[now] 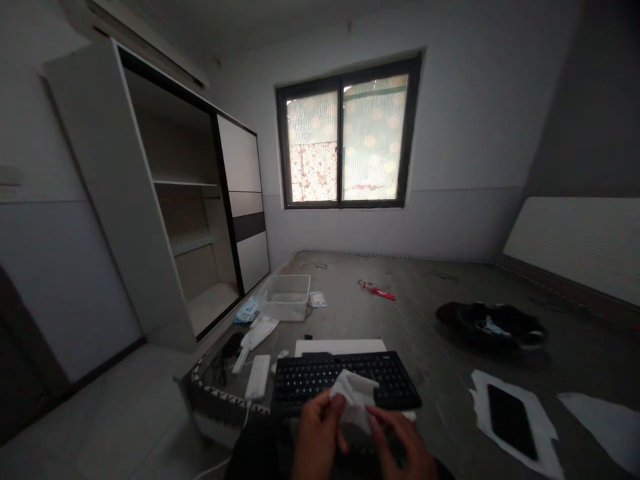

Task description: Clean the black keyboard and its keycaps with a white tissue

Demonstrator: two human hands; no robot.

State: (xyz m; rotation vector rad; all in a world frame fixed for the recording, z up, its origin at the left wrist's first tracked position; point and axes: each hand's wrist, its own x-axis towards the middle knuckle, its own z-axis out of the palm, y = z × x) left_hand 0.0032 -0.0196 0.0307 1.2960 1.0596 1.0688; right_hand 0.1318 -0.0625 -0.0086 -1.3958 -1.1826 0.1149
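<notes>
A crumpled white tissue (354, 392) is held up between both hands, above the near edge of a black keyboard (320, 380). My left hand (317, 430) pinches its left side between thumb and fingers. My right hand (397, 440) grips its lower right edge with the fingertips. The tissue hides some of the keys. Beneath the keyboard lies a flat white thing (340, 346), showing at the far side and a little at the near right corner.
Left of the keyboard lie a white power strip (258, 377) and dark cables (220, 367). Farther back stands a clear plastic bin (285, 297). A red-handled item (383, 292), a dark cap-like bag (490, 327) and a black phone (511, 421) on white paper lie to the right.
</notes>
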